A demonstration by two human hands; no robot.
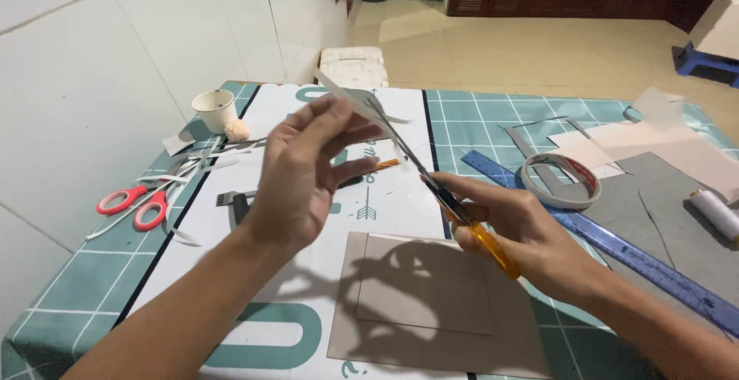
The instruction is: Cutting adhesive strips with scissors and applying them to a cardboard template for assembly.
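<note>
Trimming a paper strip with scissors

My left hand (296, 176) pinches the paper strip (350, 97); my right hand (512, 222) grips orange-handled scissors (454, 210), cut partway (offcuts litter the worktop (462, 126)).

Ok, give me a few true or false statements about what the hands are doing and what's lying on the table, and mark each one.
1. The right hand works a pair of orange-handled scissors. True.
2. The left hand holds a pale strip of card up to the blades. True.
3. The red-handled scissors are in the left hand. False: they lie on the table's left side, apart from both hands.
4. The roll of tape hangs on the right wrist. False: it lies on the table near the blue ruler.
5. A white cup stands at the far left of the table, near the wall. True.
6. The brown card sheet stands upright. False: it lies flat below the hands.
</note>
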